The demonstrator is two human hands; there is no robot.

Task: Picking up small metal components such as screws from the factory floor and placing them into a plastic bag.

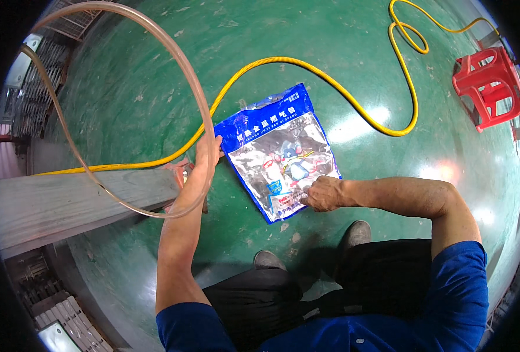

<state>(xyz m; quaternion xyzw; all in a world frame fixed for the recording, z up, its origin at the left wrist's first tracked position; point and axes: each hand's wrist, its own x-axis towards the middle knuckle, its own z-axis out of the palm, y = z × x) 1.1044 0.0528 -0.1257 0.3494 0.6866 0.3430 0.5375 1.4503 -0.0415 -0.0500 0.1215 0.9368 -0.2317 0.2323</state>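
Observation:
A flat plastic bag [254, 161], blue along its borders and clear with printed cartoon figures in the middle, is held up tilted in front of me. My left hand [209, 148] grips its upper left edge, with most of its fingers hidden behind the bag and the wrist. At the lower right edge, my right hand [324, 193] is closed on the same bag, fingers curled in. A translucent tube [184, 58] loops through the view at the left and crosses in front of my left forearm.
A yellow hose [330, 82] snakes across the green floor [148, 100] beyond the bag. To my left a long grey beam or bench [78, 199] ends near my forearm. At the far right stands a red plastic stool [488, 88]. Racks of metal parts [49, 67] line the left.

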